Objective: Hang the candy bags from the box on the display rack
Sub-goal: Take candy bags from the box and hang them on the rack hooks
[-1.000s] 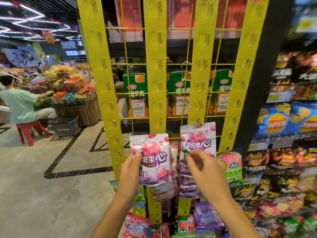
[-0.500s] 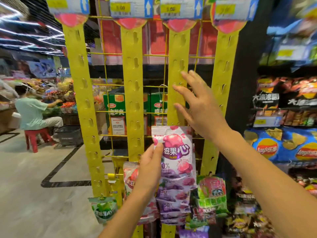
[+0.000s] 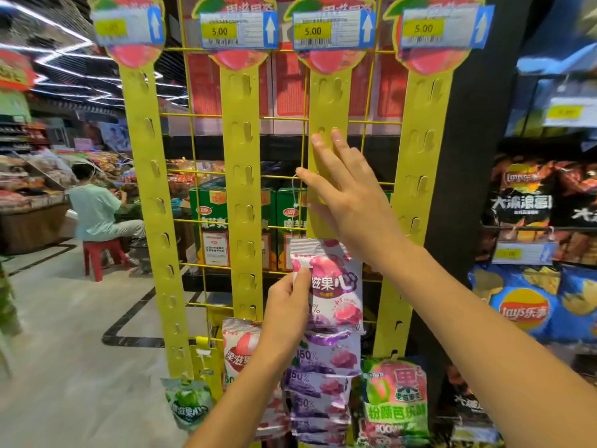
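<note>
Clearly the candy bag [image 3: 336,286] is a light, soft foil pouch. It will crinkle and sag if taken low, and its glossy skin looks slippery, so the flat sealed top edge is probably the best place to hold it while the hang hole is fed onto a hook. The left hand [image 3: 286,307] pinches it at the upper left corner, thumb over the front, holding it up against the display rack [image 3: 240,189] low on the third strip [image 3: 329,101]. The right hand [image 3: 352,202] lies flat on that same strip higher up, fingers straight and spread, gripping nothing.

By count:
- one bag in hand
- four yellow strips
- four price labels [image 3: 237,30]
- one red-and-white bag [image 3: 242,347]
- one green bag [image 3: 187,405]
- one peach-printed bag [image 3: 395,396]

The purple bags [image 3: 323,383] overlap below the held one, at least four of them, and I cannot tell the exact number. No box is in view.
</note>
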